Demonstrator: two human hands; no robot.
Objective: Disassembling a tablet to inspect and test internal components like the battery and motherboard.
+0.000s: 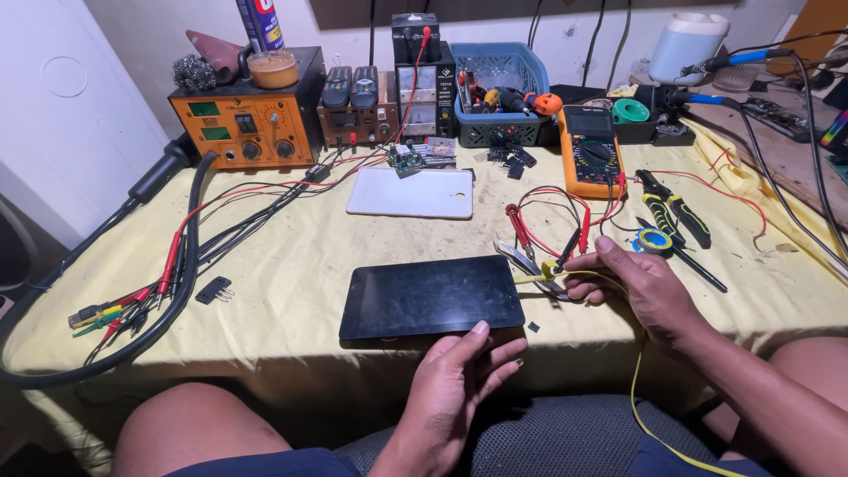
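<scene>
A black tablet (431,297) lies face up near the front edge of the yellow-covered bench (291,291). My left hand (459,371) rests at the tablet's near edge, thumb on its corner, fingers loosely apart and holding nothing. To the tablet's right, my right hand (632,287) pinches a thin yellow wire (533,278) with a small yellow clip at its tip. That wire trails down over the bench edge past my knee. Metal tweezers (521,258) lie just beyond the clip.
A white tablet back cover (411,193) lies further back. Behind it stand an orange rework station (249,119), a power supply (422,84), a blue basket (499,93) and an orange multimeter (590,150). Pliers (676,212), a tape roll (654,240) and red leads (552,216) lie right; cables (177,256) left.
</scene>
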